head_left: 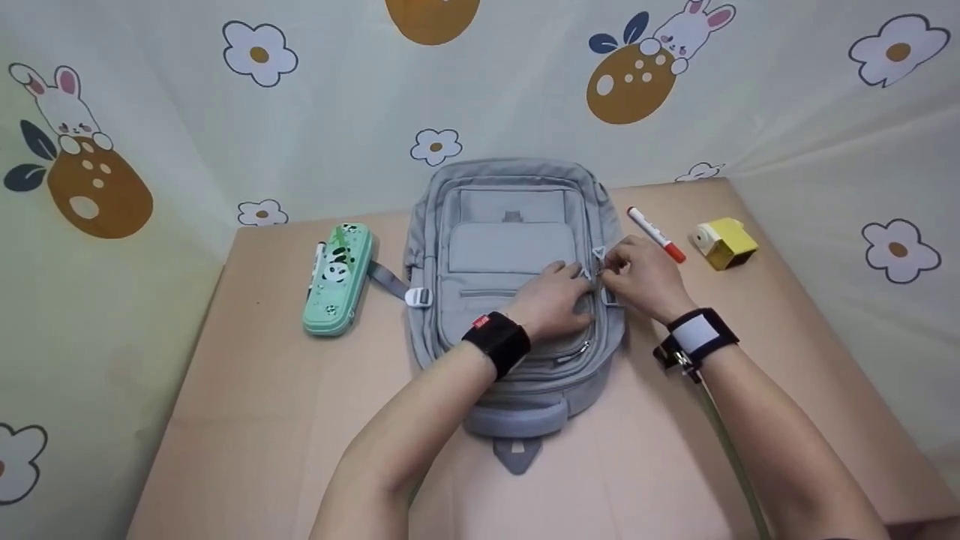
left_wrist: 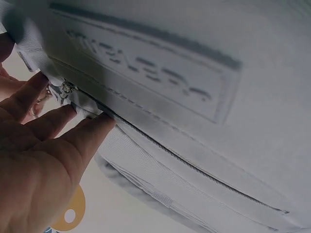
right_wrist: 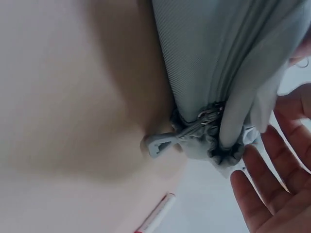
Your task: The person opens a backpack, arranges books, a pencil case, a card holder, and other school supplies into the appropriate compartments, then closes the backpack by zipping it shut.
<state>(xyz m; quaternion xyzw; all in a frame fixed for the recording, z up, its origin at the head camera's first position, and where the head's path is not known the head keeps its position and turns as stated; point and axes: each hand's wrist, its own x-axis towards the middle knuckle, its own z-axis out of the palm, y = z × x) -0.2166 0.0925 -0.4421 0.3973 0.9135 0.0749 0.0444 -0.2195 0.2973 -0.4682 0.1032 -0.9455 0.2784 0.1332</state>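
A grey backpack lies flat on the table, its front pockets facing up and its top handle towards me. My left hand rests on the front panel near the right-hand zipper, fingers spread; in the left wrist view its fingertips touch the fabric beside a zipper slider. At the bag's right edge, my right hand pinches at the side zipper pull with thumb and forefinger; the pinched part is mostly hidden. In the right wrist view, its other fingers are loosely bent beside the bag, and another grey pull hangs from a zipper.
Left of the bag lies a green panda pencil case with a marker along its left side. On the right are a red-capped marker and a yellow pencil sharpener. A patterned curtain hangs behind the table.
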